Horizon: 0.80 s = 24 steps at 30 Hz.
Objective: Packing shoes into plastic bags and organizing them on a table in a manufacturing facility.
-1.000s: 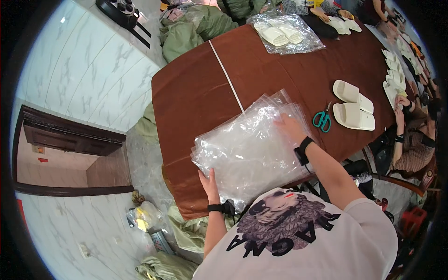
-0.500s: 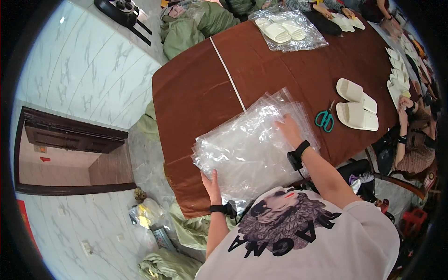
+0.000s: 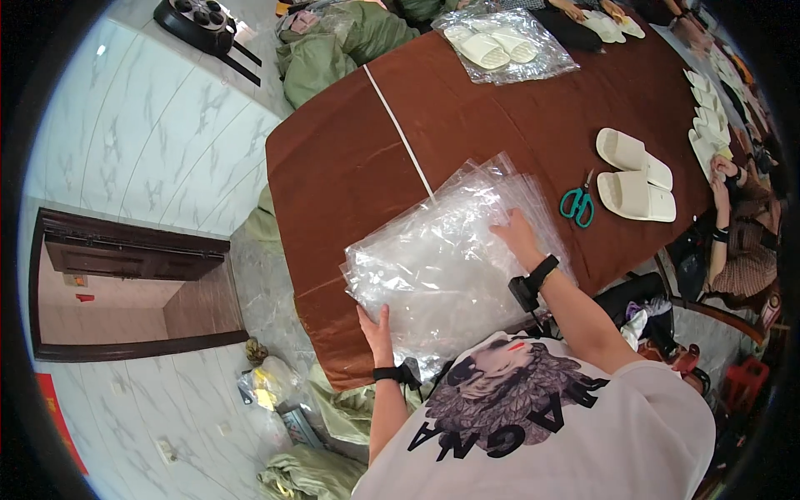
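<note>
A fanned stack of clear plastic bags lies on the brown-covered table in front of me. At its near left edge stands my left hand, thumb and fingers apart, touching the plastic. My right hand rests on the upper right part of the stack, its fingers stretched out over the plastic. Right of the bags lie scissors with teal handles. Beyond them sits a pair of cream slippers side by side.
More cream slippers lie on clear plastic at the table's far side. Several slippers line the right edge, near another person's hands. Green sacks stand behind the brown table cover; a chair is at right.
The view has shifted slightly, so the table items sit a little higher and further left. Both hands stay in nearly the same places on the bags.
</note>
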Available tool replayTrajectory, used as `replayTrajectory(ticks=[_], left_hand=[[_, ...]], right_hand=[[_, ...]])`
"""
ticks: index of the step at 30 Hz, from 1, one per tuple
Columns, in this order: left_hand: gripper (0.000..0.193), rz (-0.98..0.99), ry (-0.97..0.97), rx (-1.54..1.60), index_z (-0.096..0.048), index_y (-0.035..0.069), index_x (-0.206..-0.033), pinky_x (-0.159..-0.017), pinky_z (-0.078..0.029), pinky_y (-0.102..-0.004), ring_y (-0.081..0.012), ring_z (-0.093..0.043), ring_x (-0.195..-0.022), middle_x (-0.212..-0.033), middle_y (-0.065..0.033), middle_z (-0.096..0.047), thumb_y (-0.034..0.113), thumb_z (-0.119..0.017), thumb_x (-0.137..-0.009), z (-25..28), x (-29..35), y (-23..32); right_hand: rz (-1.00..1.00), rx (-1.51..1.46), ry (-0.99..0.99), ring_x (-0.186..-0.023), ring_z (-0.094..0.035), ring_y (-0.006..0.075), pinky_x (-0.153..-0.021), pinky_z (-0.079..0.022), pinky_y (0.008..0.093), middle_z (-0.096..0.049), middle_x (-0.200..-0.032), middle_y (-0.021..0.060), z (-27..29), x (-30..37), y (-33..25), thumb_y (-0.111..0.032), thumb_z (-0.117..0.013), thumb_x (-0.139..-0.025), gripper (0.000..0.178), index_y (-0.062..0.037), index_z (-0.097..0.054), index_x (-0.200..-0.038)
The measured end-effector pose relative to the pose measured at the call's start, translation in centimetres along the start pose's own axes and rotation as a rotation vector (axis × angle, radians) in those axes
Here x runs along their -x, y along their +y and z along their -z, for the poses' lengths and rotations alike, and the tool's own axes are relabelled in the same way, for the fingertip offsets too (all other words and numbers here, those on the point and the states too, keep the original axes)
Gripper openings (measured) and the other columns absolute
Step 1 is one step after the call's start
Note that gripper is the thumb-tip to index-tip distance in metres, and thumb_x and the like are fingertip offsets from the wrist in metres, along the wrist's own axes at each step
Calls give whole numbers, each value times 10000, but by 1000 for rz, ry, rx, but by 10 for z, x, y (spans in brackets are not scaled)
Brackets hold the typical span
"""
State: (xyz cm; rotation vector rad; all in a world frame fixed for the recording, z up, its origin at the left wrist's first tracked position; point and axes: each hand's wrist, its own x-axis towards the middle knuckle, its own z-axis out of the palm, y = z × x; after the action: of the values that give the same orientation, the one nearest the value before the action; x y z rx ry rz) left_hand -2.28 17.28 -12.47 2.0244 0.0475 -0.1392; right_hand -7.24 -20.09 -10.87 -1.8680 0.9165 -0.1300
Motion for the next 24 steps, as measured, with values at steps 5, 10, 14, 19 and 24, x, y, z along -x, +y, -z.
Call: replayTrajectory(ticks=[5, 10, 14, 19, 24], left_hand=[[900, 11, 31, -41, -199, -89, -1423, -1110, -239, -399, -371, -285, -1353, -1446, -290, -281, 398, -678, -837, 0, -1, -1], [959, -11, 25, -269, -183, -89, -1423, -1122, -220, -423, -396, -221, -1376, -1465, -300, -222, 439, -697, -809, -12, 2, 11], [982, 8, 27, -298, -176, -89, -1424, -1129, -206, -431, -399, -205, -1380, -1473, -303, -194, 449, -706, -797, -18, 6, 16], [957, 15, 37, -281, -154, -88, -1433, -1128, -201, -402, -376, -210, -1382, -1481, -283, -195, 428, -684, -826, -13, 7, 16], [994, 32, 35, -195, -141, -84, -1436, -1135, -186, -424, -383, -182, -1391, -1490, -286, -169, 436, -704, -803, -13, 6, 20]], right_hand=[[192, 33, 66, -1067, -567, 406, -889, -444, 437, -585, -1127, 282, 6, -25, 13, -236, -731, -735, 769, -9, -343, -1359], [-29, 167, 156, -1077, -573, 404, -893, -456, 430, -592, -1117, 285, 40, -50, 10, -267, -748, -708, 928, -26, -231, -1440], [-46, 190, 150, -1045, -585, 408, -862, -467, 441, -610, -1081, 278, 41, -63, 28, -290, -738, -702, 790, -24, -362, -1345], [138, 173, 204, -968, -597, 423, -819, -474, 465, -629, -1019, 255, 32, -36, 6, -265, -702, -719, 573, -48, -483, -1202], [282, 331, 226, -935, -601, 411, -767, -467, 483, -641, -962, 231, 29, -44, 17, -260, -673, -750, 433, -54, -556, -1113]])
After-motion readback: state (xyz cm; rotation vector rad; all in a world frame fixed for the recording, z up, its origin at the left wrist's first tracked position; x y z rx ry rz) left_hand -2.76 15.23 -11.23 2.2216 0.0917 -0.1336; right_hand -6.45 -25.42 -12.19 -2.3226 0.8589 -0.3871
